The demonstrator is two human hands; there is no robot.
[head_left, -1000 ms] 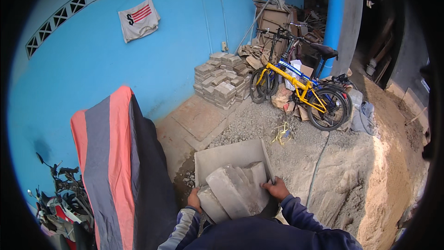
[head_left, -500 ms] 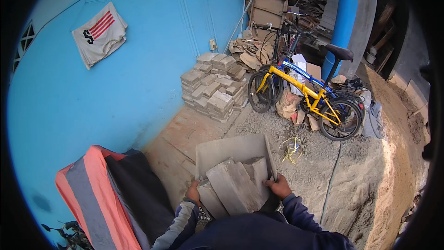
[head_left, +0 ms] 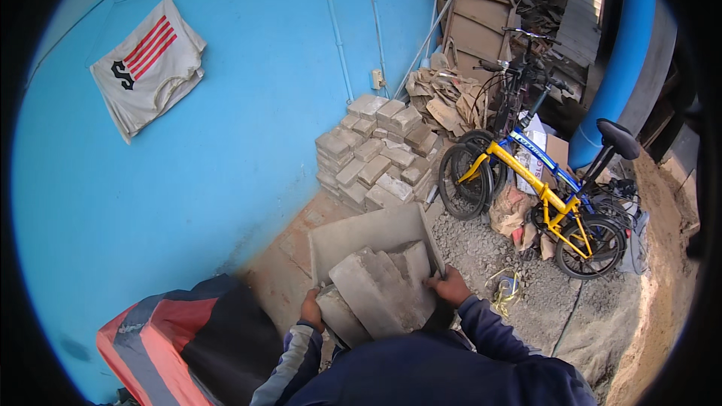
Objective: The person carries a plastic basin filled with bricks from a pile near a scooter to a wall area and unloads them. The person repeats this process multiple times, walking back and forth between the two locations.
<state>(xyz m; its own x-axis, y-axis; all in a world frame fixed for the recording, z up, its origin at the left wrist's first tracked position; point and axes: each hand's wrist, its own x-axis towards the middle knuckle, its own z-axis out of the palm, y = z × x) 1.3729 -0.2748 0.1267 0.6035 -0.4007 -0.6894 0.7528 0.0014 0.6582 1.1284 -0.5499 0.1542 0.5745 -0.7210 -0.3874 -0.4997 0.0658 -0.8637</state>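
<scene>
My left hand (head_left: 311, 310) is closed on the left side of a dusty grey tub (head_left: 359, 230), low in the middle of the view. Gripping the tub's right side, my right hand (head_left: 450, 284) has its fingers curled at the edge. Inside lie several grey concrete blocks (head_left: 372, 299), leaning at a tilt. Just beyond the tub, against the blue wall, stands a stack of grey paving bricks (head_left: 371, 149).
Yellow and blue folding bicycles (head_left: 553, 199) lean among scrap cardboard (head_left: 451, 109) on gravel at the right, by a blue column (head_left: 624, 68). A red, grey and black cover (head_left: 173, 338) drapes something lower left. A white cloth (head_left: 150, 64) hangs on the wall (head_left: 241, 105).
I have moved forward with the tub, closer to the paving bricks and blue wall. The covered object has dropped toward the lower left of the view; both hands keep their grip.
</scene>
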